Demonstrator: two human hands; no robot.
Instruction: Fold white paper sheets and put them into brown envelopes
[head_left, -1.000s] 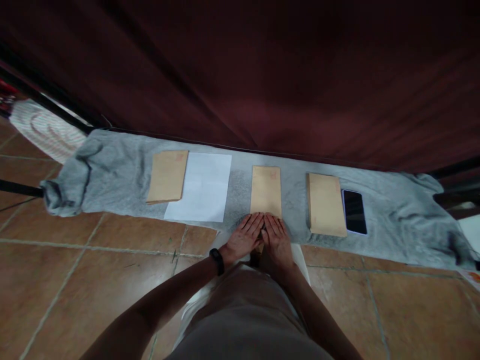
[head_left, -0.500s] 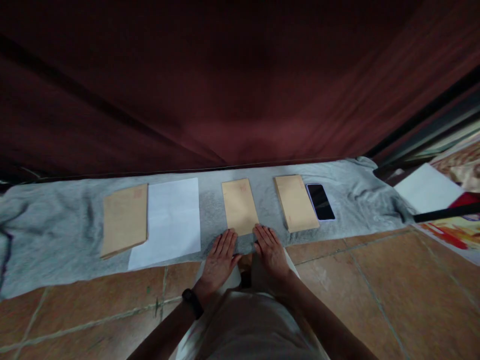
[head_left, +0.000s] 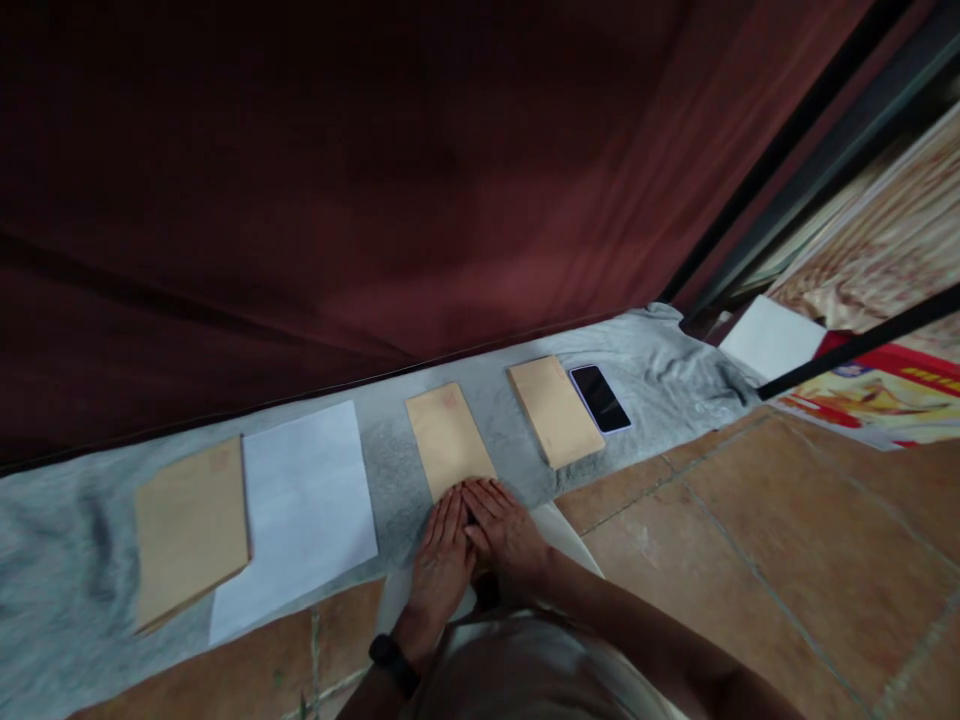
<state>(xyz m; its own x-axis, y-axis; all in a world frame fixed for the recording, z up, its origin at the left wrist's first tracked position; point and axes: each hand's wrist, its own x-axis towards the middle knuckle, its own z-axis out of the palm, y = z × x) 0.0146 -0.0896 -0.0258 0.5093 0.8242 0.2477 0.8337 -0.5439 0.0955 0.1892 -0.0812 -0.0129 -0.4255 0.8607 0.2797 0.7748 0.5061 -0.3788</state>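
Observation:
A single brown paper envelope (head_left: 448, 435) lies flat on the grey cloth (head_left: 390, 470) in front of me. Both hands rest side by side across its near end, fingers stretched out flat. My left hand (head_left: 444, 550) has a dark band on its wrist. Against it, fingertips almost meeting, lies my right hand (head_left: 504, 525). The near edge of the envelope is hidden under the fingers. To the right sits a stack of brown envelopes (head_left: 556, 412). Farther left, another brown envelope stack (head_left: 193, 530) partly covers a white sheet of paper (head_left: 311, 510).
A phone (head_left: 600, 398) with a dark screen lies beside the right stack. Dark red fabric (head_left: 420, 220) hangs behind the cloth. At the right are a black bar (head_left: 862, 345), a white panel (head_left: 774, 338) and a printed red-and-yellow box (head_left: 885, 395). Tiled floor (head_left: 750, 520) lies below.
My right hand has moved left from the envelope's near right corner, and the two hands now meet at its near end. The view has turned to the right and tilted.

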